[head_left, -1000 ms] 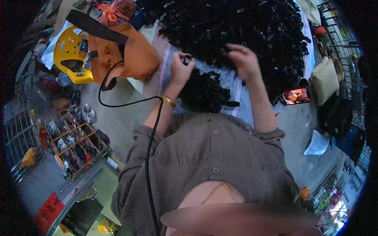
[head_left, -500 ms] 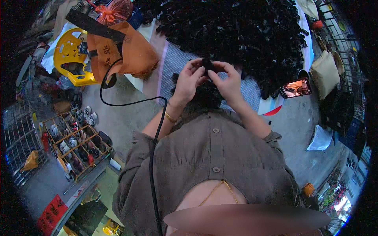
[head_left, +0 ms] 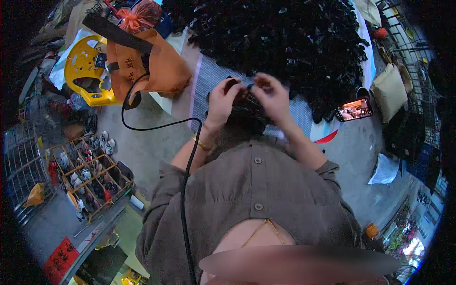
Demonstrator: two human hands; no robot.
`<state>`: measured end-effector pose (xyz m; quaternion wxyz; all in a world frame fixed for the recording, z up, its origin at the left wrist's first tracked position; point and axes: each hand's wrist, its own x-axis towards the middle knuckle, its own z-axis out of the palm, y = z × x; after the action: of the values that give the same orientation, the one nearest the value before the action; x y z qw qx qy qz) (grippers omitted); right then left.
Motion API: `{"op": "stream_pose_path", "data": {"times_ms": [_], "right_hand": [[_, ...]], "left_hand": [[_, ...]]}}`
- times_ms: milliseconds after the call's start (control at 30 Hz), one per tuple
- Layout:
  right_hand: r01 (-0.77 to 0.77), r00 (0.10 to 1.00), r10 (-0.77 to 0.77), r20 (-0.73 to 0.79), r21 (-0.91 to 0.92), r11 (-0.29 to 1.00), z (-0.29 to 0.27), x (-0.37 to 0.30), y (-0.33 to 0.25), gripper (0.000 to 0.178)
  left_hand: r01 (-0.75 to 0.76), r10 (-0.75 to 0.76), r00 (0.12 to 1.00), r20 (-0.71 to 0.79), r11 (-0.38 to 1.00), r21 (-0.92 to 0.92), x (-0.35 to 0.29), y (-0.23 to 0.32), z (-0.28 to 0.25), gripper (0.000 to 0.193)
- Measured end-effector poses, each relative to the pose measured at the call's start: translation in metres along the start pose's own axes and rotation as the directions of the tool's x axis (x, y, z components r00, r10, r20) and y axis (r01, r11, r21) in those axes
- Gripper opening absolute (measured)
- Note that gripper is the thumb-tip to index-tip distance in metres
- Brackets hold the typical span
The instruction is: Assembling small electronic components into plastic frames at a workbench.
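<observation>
Delta vs 0.5 s ago: both hands were joined on one dark clump; now the fingertips sit slightly apart and a bit lower, and the right hand point(head_left: 273, 102) is motion-blurred. The left hand point(head_left: 221, 102) has thumb and index pinching a small black piece point(head_left: 231, 84), over the near edge of the dotted cloth point(head_left: 206, 76). Right fingers curled, facing the left ones; can't tell if they grip anything, too blurred. The phone point(head_left: 355, 109) screen has changed picture too. Counts: 2 hands, 1 black piece visible in the fingers, 2 black heaps: large pile point(head_left: 280, 38) beyond the hands, smaller pile point(head_left: 244, 121) just below them, pieces in both too many to count. Also 1 phone right of the large pile, 1 orange bag point(head_left: 166, 61) left of the cloth, 1 yellow chair point(head_left: 78, 61) beside the bag, 1 black cable point(head_left: 183, 209), 1 bracelet point(head_left: 201, 144) on the left wrist, 2 shirt buttons point(head_left: 258, 160), 1 shoe rack point(head_left: 97, 175).
</observation>
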<state>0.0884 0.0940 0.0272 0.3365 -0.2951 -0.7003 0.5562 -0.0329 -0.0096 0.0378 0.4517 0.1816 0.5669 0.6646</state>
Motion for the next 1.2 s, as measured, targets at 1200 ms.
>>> {"op": "stream_pose_path", "data": {"times_ms": [1200], "right_hand": [[-0.660, 0.743, 0.591, 0.315, 0.488, 0.571, -0.027, 0.008, 0.043, 0.035]], "left_hand": [[-0.260, 0.304, 0.930, 0.206, 0.152, 0.953, 0.083, -0.058, -0.032, 0.028]]}}
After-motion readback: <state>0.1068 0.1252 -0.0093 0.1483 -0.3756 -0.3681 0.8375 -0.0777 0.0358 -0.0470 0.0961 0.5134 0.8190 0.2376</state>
